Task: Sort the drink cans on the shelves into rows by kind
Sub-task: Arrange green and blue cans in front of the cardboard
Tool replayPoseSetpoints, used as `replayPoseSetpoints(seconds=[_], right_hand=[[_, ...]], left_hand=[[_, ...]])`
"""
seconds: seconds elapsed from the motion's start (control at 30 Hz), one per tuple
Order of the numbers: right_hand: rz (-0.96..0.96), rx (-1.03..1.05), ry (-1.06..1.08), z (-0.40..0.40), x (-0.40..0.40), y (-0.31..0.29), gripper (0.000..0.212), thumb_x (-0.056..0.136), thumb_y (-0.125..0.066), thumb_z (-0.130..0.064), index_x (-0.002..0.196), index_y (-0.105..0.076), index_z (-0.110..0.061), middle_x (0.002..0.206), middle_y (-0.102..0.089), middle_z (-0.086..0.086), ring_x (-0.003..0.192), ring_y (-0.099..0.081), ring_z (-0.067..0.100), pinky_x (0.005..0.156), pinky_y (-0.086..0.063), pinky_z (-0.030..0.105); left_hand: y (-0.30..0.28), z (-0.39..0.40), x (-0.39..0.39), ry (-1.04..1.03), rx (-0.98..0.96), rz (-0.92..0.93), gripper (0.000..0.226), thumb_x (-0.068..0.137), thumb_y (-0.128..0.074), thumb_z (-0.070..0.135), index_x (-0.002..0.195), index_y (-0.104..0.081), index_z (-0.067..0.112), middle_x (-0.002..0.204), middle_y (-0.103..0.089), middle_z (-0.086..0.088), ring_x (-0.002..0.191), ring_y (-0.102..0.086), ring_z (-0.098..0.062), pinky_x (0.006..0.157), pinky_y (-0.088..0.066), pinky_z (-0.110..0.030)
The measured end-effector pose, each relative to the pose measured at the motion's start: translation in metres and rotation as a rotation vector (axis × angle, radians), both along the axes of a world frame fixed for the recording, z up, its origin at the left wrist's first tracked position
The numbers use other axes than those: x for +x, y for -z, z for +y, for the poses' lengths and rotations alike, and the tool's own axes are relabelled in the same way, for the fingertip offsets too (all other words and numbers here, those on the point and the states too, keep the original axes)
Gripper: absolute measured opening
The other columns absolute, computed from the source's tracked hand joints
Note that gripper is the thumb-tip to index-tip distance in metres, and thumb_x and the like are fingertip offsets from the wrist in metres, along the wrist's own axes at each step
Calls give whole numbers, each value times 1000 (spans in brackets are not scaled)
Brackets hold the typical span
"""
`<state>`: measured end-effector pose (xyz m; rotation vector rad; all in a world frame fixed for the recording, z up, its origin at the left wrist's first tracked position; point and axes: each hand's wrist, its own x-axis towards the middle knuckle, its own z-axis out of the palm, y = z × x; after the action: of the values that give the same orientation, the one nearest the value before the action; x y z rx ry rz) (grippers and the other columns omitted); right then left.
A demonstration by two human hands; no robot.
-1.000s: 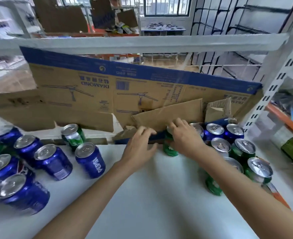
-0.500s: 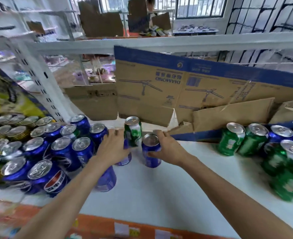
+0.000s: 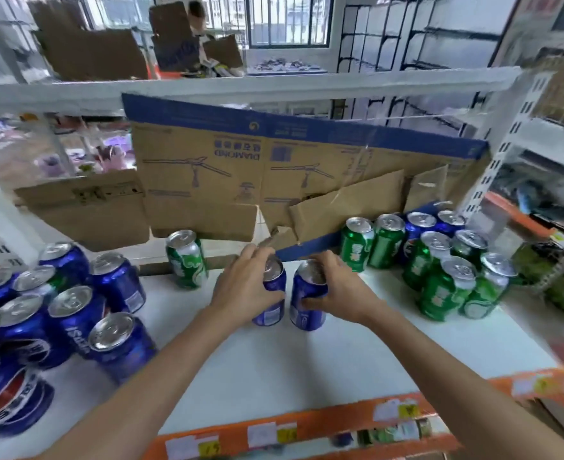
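Two blue cans stand side by side, just apart, near the middle of the white shelf (image 3: pixel 307 360), each held by one hand. The left hand (image 3: pixel 244 287) wraps the left blue can (image 3: pixel 272 297) from its left side, fingers curled over the lid and thumb pressed on the near wall. The right hand (image 3: pixel 340 290) grips the right blue can (image 3: pixel 307 303) from its right side, fingers curled round the top edge and thumb across the front of the can. Both cans look upright with their bases on the shelf, though the hands hide much of them. A single green can (image 3: pixel 186 260) stands alone, to the left of the held pair and further back, close under the cardboard sheet (image 3: pixel 240 174) that leans along the back of the shelf. At the left a cluster of blue cans (image 3: pixel 71 313) stands packed together, well apart from the hands; one green-sided can (image 3: pixel 36 285) shows among them. At the right a group of green cans (image 3: pixel 446 287) is bunched near the shelf post (image 3: pixel 506 144), with two blue tops (image 3: pixel 421 224) at its back against the cardboard. An orange price strip (image 3: pixel 307 426) with blurred labels runs along the front edge of the shelf.
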<state>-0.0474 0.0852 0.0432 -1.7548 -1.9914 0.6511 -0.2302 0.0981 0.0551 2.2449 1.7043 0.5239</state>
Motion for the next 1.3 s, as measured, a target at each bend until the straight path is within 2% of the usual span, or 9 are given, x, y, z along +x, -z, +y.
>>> replayPoseSetpoints(seconds=[0.1, 0.23, 0.4, 0.67, 0.77, 0.93, 1.13, 1.2, 1.3], right_hand=[[-183, -3, 76, -1, 50, -13, 66, 64, -82, -28, 110, -39, -7, 110, -35, 5, 99, -46, 23, 78, -41, 30], [-376, -6, 89, 7, 101, -28, 60, 69, -77, -25, 110, -37, -7, 123, -38, 13, 108, -49, 32, 72, -36, 30], [-699, 23, 96, 30, 135, -39, 81, 71, -72, -47, 132, -36, -7, 136, -37, 12, 130, -31, 29, 101, -32, 44], [-828, 93, 14, 49, 138, -29, 79, 78, -62, -54, 136, -35, -7, 138, -40, 12, 131, -31, 29, 104, -28, 44], [-820, 185, -95, 49, 117, -34, 65, 83, -58, -49, 133, -41, -10, 136, -39, 11, 128, -32, 28, 101, -31, 42], [-539, 133, -427, 47, 43, -35, 51, 90, -56, -38, 132, -44, -14, 131, -41, 9, 125, -36, 25, 98, -36, 35], [-353, 91, -684, 33, -70, -20, 53, 92, -54, -38, 138, -40, -18, 138, -40, 6, 125, -42, 22, 99, -37, 30], [-300, 83, -741, 28, -104, -17, 55, 91, -56, -38, 139, -39, -16, 137, -40, 7, 124, -44, 22, 100, -37, 29], [-225, 63, -775, 20, -150, -14, 63, 89, -58, -40, 142, -34, -15, 140, -39, 7, 126, -42, 20, 102, -37, 28]], left_hand=[[0, 9, 60, 78, -26, 38, 72, 74, -74, 36, 136, -39, 24, 136, -38, -3, 125, -40, -25, 95, -40, -36], [2, 24, 122, 154, -34, 63, 63, 74, -74, 32, 128, -45, 20, 122, -37, -7, 113, -47, -29, 89, -46, -37], [20, 43, 173, 163, -20, 26, 67, 76, -71, 26, 135, -39, 22, 125, -34, -9, 117, -45, -32, 90, -41, -35], [23, 54, 166, 169, -19, -58, 73, 74, -76, 34, 133, -36, 20, 117, -36, -5, 110, -48, -25, 78, -38, -26], [16, 45, 142, 143, -31, -58, 59, 78, -70, 40, 126, -42, 22, 116, -40, -3, 109, -51, -26, 85, -45, -37], [2, 17, 58, 29, -7, -23, 35, 87, -62, 37, 117, -55, 22, 119, -48, 1, 107, -53, -17, 87, -46, -34], [-9, -24, -70, -170, 113, -13, 20, 87, -63, 24, 106, -62, 18, 108, -56, 1, 97, -54, -13, 85, -46, -30], [-13, -36, -110, -248, 149, 6, 20, 85, -65, 18, 105, -65, 13, 106, -58, -3, 97, -55, -17, 86, -42, -27], [-11, -50, -165, -367, 169, 28, 26, 83, -66, 18, 106, -64, 8, 107, -57, -11, 101, -56, -29, 88, -44, -36]])
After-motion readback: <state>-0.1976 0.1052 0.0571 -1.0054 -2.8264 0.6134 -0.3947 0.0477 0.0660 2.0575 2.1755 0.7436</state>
